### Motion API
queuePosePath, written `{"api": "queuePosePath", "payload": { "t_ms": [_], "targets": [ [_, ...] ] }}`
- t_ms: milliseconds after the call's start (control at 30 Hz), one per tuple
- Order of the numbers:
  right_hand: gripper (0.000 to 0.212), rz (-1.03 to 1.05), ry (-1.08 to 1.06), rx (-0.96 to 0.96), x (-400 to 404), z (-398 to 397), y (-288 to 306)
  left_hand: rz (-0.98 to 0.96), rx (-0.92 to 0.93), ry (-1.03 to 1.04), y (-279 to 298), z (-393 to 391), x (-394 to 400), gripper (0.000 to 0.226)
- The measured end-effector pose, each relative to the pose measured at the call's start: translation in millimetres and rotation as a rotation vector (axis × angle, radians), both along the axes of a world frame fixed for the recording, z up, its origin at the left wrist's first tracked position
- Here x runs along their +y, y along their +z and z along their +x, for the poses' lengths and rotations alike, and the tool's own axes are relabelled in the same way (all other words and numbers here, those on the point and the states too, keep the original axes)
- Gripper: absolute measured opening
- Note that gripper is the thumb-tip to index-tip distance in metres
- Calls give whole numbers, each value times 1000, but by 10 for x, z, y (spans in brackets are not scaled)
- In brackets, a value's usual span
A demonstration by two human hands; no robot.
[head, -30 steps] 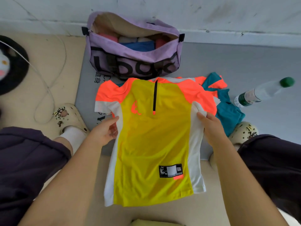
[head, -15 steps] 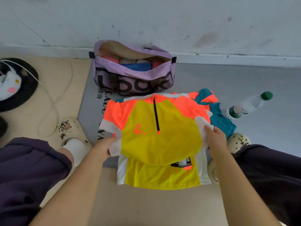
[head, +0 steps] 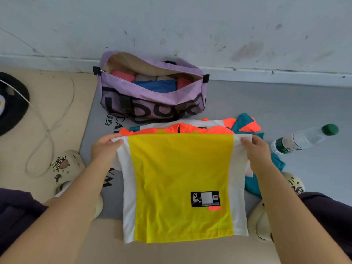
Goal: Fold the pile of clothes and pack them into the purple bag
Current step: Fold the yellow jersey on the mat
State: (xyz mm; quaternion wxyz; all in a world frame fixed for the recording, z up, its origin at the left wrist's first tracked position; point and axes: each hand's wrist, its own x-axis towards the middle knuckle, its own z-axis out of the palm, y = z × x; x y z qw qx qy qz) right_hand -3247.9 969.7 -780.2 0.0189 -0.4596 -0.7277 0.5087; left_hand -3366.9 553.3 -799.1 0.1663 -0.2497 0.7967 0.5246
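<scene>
Between the two hands hangs the yellow jersey (head: pixel 181 180), its white side panels at either edge and a black patch low on the front. The left hand (head: pixel 103 149) pinches the top left corner of the fold, thumb over the white panel; the right hand (head: pixel 255 149) pinches the matching corner on the other side. The jersey looks half folded, with the orange shoulders (head: pixel 171 130) just beyond the knuckles. To fold well, I judge both corners should travel level and together, the fabric kept taut so the crease lands straight, then be pressed flat before the next fold. Under the right wrist lies a teal garment (head: pixel 274 168), not yet folded. Beyond the right hand lies a water bottle (head: pixel 302 139). Farther ahead of the hands stands the purple bag (head: pixel 152 103), unzipped, with rolled clothes inside.
</scene>
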Motion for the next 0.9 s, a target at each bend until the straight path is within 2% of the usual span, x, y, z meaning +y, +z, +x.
{"api": "queuePosePath", "payload": {
  "t_ms": [133, 233, 300, 367, 433, 533, 567, 633, 700, 767, 833, 900],
  "targets": [
    [26, 101, -90, 0, 92, -210, -220, -110, 22, -4, -159, -151, 26, 21],
    [39, 136, 53, -29, 130, -296, -354, -188, 16, -125, -275, -233, 32, 19],
    [31, 209, 204, -98, 161, -348, -413, -256, 45, -181, -339, -278, 36, 20],
    [22, 320, 247, -153, 205, -392, -451, -322, 104, -136, -360, -326, 53, 11],
    [23, 396, 248, -194, 218, -429, -450, -410, 180, -103, -374, -363, 74, 12],
    [28, 587, 292, -255, 126, -477, -414, -605, 261, -244, -396, -388, 169, 16],
    [29, 679, 323, -234, 64, -495, -391, -636, 305, -309, -388, -384, 234, 17],
    [26, 774, 454, -63, -77, -555, -345, -593, 397, -489, -371, -387, 395, 20],
    [21, 669, 650, 87, -218, -628, -321, -483, 405, -719, -358, -382, 586, 24],
    [23, 491, 772, 58, -341, -686, -305, -423, 327, -878, -359, -382, 744, 32],
    [28, 421, 829, -29, -396, -722, -311, -434, 271, -902, -366, -394, 833, 32],
    [33, 470, 878, -92, -387, -732, -336, -487, 300, -853, -362, -418, 843, 21]
  ]
}}
